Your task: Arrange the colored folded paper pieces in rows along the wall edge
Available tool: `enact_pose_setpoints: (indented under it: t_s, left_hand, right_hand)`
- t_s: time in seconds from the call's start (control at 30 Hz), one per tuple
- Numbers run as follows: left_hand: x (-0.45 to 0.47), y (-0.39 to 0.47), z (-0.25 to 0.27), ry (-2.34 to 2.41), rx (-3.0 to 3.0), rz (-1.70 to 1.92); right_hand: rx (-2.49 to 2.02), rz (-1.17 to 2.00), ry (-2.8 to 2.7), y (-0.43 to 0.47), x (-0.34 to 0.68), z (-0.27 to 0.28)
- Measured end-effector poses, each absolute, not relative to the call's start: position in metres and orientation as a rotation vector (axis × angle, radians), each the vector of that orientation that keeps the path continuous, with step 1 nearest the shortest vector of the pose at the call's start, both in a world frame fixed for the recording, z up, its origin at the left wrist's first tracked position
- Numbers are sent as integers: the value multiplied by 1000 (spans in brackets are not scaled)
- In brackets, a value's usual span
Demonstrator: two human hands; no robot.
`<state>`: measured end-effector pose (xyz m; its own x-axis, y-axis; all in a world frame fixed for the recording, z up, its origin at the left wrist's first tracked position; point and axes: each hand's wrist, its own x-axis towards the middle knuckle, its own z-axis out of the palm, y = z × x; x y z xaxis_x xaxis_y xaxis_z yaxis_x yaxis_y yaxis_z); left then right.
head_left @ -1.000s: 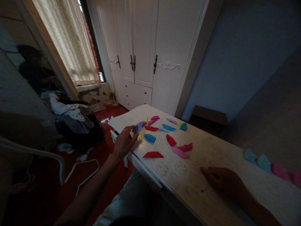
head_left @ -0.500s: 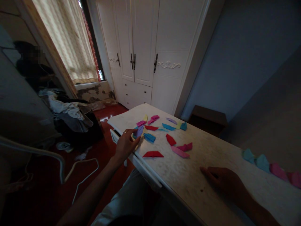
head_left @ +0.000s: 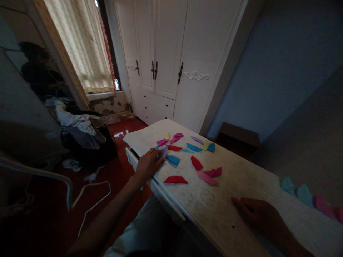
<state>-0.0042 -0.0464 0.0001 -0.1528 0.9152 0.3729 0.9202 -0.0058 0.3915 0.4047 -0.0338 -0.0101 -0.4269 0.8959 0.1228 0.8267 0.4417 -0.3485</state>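
Purple paper (head_left: 164, 152) lowered, in left hand (head_left: 148, 164)

Held a paper piece (head_left: 164, 151) in the left hand (head_left: 148, 164), just over the near edge of the table (head_left: 198, 194), close to its left corner. Had the right hand (head_left: 254, 210) over the tabletop farther right, with loose papers (head_left: 175, 179) scattered between both hands and the far edge. Saw a paper row (head_left: 304, 195) along the far edge at right, a drawer (head_left: 168, 204) jutting below the near edge, a wardrobe (head_left: 167, 50) behind the left end, a box (head_left: 238, 132) behind the far edge, and clothes (head_left: 80, 124) left of the table.
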Motion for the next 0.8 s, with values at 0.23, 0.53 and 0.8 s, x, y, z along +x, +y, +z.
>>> enact_pose_setpoints:
  t_s: [0.23, 0.53, 0.8]
  left_hand:
    - [-18, -39, 1, -2152, -2136, -1017]
    - [-58, 16, 19, -2363, -1978, -939]
    - [-56, 38, 13, -2487, -2021, -754]
  right_hand:
    - [-1611, 491, -2370, -33, 404, -8]
    - [-1665, 502, -2268, -34, 404, -3]
    - [-1589, 454, -2230, -37, 400, 3]
